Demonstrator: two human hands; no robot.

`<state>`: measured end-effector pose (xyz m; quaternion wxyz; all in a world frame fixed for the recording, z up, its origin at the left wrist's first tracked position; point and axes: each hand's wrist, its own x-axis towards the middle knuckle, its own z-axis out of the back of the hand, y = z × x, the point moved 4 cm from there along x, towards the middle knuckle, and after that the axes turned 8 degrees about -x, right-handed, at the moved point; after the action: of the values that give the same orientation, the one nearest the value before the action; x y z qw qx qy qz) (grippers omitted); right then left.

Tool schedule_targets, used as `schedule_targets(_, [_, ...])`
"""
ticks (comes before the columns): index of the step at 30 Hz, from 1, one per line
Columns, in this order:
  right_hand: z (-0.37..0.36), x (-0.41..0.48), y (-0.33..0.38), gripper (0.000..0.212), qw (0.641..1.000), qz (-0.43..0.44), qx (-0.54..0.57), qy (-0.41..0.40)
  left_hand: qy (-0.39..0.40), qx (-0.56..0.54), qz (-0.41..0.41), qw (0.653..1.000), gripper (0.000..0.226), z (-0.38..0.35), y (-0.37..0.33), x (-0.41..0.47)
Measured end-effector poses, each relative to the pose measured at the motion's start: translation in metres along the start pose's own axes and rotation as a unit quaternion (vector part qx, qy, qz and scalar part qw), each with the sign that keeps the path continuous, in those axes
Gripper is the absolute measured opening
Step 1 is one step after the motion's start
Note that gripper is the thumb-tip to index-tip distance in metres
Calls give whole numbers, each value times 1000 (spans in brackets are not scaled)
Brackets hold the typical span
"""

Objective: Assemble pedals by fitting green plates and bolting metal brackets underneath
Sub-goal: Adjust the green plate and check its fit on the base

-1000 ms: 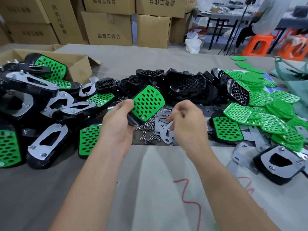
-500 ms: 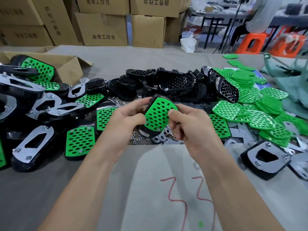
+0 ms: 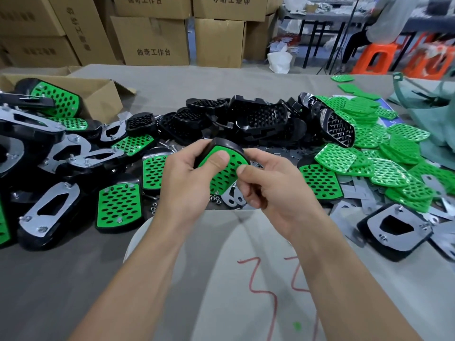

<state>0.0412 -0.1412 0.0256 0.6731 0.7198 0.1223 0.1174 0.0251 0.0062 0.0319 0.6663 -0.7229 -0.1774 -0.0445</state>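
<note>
Head view: both hands grip one pedal (image 3: 222, 166) — left hand (image 3: 183, 184) thumb pressed on its green plate (image 3: 225, 173); right hand (image 3: 273, 190) fingers curled, pinching its edge.

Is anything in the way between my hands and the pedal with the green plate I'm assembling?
Nothing visible. Both hands are on the pedal: the left hand grips its left side with the thumb on the green plate, and the right hand pinches its right edge, above the loose metal brackets.
</note>
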Motion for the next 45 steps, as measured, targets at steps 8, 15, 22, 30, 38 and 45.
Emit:
schedule_targets(8, [2, 1, 4, 13, 983, 10, -170, -63, -60, -63, 101, 991, 18, -4, 11, -5])
schedule_targets(15, [14, 3, -3, 14, 987, -34, -137, -71, 39, -44, 179, 982, 16, 2, 14, -3])
schedule_targets(22, [17, 3, -4, 22, 987, -53, -111, -100, 25, -60, 195, 979, 18, 1, 15, -4])
schedule_targets(30, [24, 0, 8, 11, 982, 30, -63, -175, -29, -54, 218, 974, 18, 3, 20, -4])
schedule_targets(38, [12, -1, 12, 23, 995, 43, 24, -91, -48, -21, 135, 989, 15, 0, 14, -6])
schedule_targets(45, [7, -2, 8, 26, 997, 21, 49, -51, -52, -24, 126, 990, 11, -2, 14, -7])
